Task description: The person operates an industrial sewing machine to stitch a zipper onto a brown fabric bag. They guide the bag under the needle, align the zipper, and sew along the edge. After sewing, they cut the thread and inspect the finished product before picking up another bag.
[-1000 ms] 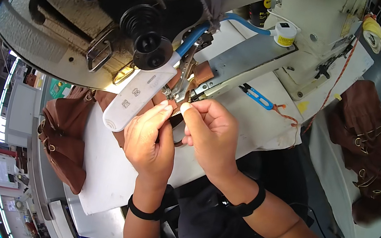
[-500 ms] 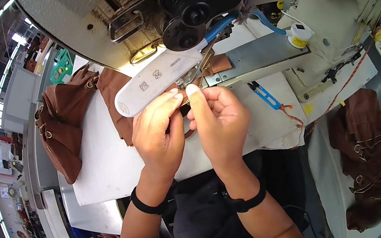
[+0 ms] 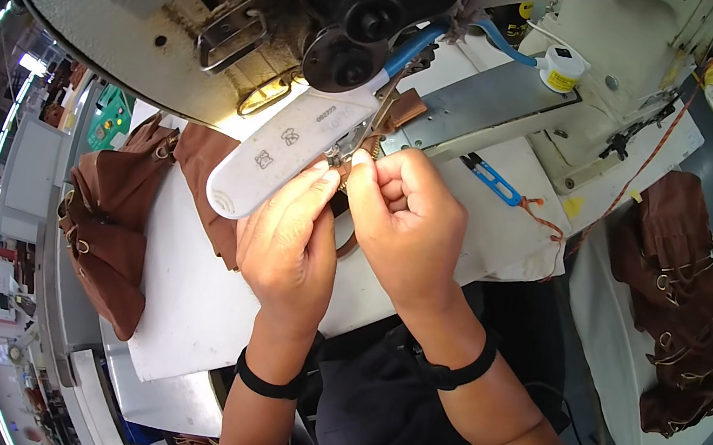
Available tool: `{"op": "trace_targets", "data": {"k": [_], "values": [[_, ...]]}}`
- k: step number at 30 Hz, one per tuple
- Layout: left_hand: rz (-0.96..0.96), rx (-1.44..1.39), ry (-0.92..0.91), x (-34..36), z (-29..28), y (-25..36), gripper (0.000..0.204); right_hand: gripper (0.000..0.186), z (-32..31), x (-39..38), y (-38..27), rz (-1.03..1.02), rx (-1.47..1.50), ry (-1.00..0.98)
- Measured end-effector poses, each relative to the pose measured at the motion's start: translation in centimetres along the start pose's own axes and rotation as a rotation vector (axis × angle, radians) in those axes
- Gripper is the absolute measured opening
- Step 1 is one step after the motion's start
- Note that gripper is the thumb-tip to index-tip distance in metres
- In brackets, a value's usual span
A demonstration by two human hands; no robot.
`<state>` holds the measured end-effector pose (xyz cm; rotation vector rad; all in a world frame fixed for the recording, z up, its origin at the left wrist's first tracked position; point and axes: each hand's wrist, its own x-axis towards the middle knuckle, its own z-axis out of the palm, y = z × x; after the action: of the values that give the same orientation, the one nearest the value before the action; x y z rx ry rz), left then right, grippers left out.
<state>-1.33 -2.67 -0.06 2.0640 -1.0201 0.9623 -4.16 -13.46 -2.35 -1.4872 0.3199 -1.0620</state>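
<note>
When the view was checked against the two earlier frames, the chief change was in the framing: the sewing machine (image 3: 139,26) sat higher and further right than in the first, a shift put down mainly to head movement. The left hand (image 3: 289,244) and right hand (image 3: 408,222) had stayed together beneath the machine head, thumbs almost meeting. Less of the gold-toothed zip strip (image 3: 376,147) showed between them than in the first frame. This was judged a small change of grip or angle, with the work held at the same spot.

Both hands appeared to be pinching the strip between thumb and forefinger; the remaining fingers of the right were curled inward. Exact contact under the fingertips could not be determined. The strip lay close by the metal parts under the machine head, just below a brown tab (image 3: 406,109). Whether it was joined to the brown panel (image 3: 205,183) beneath the pale elongated fitting (image 3: 278,153) could not be told.

Blue snips (image 3: 494,180) rested to the right, untouched. Brown leather pieces were heaped at the left (image 3: 111,224), with a further brown pile (image 3: 685,315) at far right.
</note>
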Motion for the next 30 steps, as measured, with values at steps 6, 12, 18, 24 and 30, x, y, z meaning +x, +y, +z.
{"op": "trace_targets", "data": {"k": [6,12,18,24,30], "values": [[-0.016,-0.015,-0.011,0.2,0.0,0.1,0.028,0.01,-2.0,1.5,-1.2,-0.052,0.075,-0.13],[0.031,0.012,-0.019,-0.1,-0.3,-0.3,0.028,0.021,-4.0,6.5,-2.9,0.432,0.435,-0.572],[0.024,-0.012,-0.011,-0.3,-0.1,-0.5,0.023,0.022,-3.6,6.4,-3.2,0.293,0.219,-0.579],[-0.027,-0.002,-0.006,-0.1,-0.1,-0.1,0.022,0.021,-3.3,5.9,-1.7,0.201,0.078,-0.559],[0.031,-0.015,-0.011,0.0,-0.3,-0.6,0.022,0.017,-3.4,5.7,-2.2,0.222,0.084,-0.565]]}}
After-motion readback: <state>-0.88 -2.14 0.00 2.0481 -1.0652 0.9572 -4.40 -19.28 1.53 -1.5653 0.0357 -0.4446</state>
